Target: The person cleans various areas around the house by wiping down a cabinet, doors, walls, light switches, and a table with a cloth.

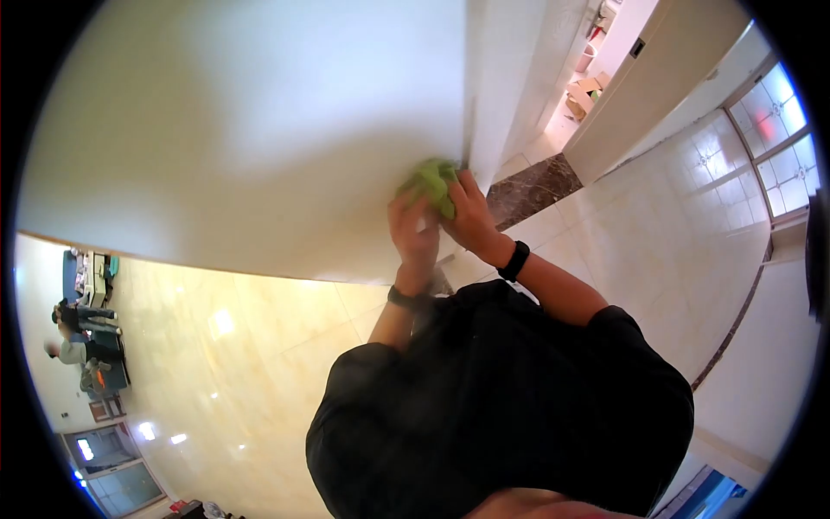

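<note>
Right hand [469, 214], curled round a crumpled lime-green cloth [437, 180]; left hand [413, 235], bent against same, firmness of grip unclear. Cloth at a broad, smooth white panel [259, 164], near right edge. Surface covered, surface left: cannot tell.

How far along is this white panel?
Done: cloth is out and at the panel; no finished area is distinguishable. In hand: the right hand grips the green cloth near the white panel's edge, left hand against it. Left: probably more wiping; extent unclear.
</note>
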`<state>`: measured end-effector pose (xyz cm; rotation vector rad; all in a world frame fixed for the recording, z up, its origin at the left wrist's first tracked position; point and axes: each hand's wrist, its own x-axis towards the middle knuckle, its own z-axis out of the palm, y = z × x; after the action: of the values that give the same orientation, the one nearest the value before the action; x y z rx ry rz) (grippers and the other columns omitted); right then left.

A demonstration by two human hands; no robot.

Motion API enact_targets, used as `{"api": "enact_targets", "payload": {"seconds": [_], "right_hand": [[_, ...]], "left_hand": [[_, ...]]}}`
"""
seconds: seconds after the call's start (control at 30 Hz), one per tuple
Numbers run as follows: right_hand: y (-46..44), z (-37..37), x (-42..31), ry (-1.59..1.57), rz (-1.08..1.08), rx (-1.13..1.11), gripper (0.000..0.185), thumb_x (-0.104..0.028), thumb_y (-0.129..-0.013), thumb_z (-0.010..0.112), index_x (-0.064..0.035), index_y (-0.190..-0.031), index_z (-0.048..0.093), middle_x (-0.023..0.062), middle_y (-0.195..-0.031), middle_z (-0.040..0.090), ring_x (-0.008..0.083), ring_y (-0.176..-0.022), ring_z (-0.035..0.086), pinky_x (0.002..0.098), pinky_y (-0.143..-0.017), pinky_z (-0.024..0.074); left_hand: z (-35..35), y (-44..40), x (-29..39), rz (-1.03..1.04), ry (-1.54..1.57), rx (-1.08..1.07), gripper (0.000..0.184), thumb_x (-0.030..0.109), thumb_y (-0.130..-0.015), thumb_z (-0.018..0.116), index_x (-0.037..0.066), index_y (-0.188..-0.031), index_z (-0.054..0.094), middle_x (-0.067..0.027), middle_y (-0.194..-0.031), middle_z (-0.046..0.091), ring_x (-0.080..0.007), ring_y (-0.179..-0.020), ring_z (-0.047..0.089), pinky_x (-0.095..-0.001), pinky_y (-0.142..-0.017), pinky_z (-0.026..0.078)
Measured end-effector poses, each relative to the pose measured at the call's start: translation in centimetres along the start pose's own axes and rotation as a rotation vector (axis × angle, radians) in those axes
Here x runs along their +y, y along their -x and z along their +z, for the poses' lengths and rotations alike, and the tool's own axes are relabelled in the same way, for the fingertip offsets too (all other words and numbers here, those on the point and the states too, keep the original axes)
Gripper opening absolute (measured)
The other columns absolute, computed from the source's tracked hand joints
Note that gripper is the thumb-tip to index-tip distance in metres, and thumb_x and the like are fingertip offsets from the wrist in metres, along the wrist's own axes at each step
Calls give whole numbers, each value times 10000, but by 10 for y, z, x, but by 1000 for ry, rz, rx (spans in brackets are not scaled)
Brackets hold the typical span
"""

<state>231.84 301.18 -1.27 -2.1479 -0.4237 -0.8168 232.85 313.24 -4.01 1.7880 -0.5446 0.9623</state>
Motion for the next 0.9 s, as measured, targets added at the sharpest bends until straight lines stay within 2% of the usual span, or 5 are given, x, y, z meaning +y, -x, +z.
{"api": "enact_targets", "payload": {"seconds": [0.3,0.43,0.67,0.77,0.9], "right_hand": [[-47,28,-73,-159,-44,-14,472,-139,-739,717,-44,-1169,547,172,-1103,525,374,-971,547,405,-772,490],[-42,36,-70,-159,-106,105,472,-145,-726,729,-41,-1150,549,176,-1102,520,374,-960,550,406,-769,490],[0,61,-51,-98,84,-5,481,-132,-713,732,-45,-1150,550,180,-1115,514,368,-1018,530,421,-808,479],[7,77,-58,-114,80,-82,521,-114,-701,734,-49,-1177,532,177,-1122,506,371,-1009,527,421,-800,478],[-18,76,-89,-148,-15,-100,542,-117,-701,733,-56,-1198,524,173,-1121,504,372,-982,537,415,-783,485]], "left_hand": [[-65,-53,21,96,-77,244,309,-86,-802,624,-2,-1099,596,-168,-1169,541,-309,-1006,578,-356,-806,499],[-67,-55,21,98,-105,185,316,-78,-794,636,12,-1094,603,-164,-1159,547,-311,-1018,576,-367,-853,483],[-74,-9,-10,47,-146,29,337,-90,-754,672,3,-1071,609,-165,-1103,569,-309,-988,590,-360,-797,521],[-94,4,-23,-5,-107,16,333,-93,-750,678,-2,-1061,604,-168,-1112,562,-292,-957,603,-325,-751,538],[-116,-16,-16,-37,-41,160,310,-95,-702,650,14,-993,639,-164,-1094,583,-340,-1001,584,-392,-836,502]]}}
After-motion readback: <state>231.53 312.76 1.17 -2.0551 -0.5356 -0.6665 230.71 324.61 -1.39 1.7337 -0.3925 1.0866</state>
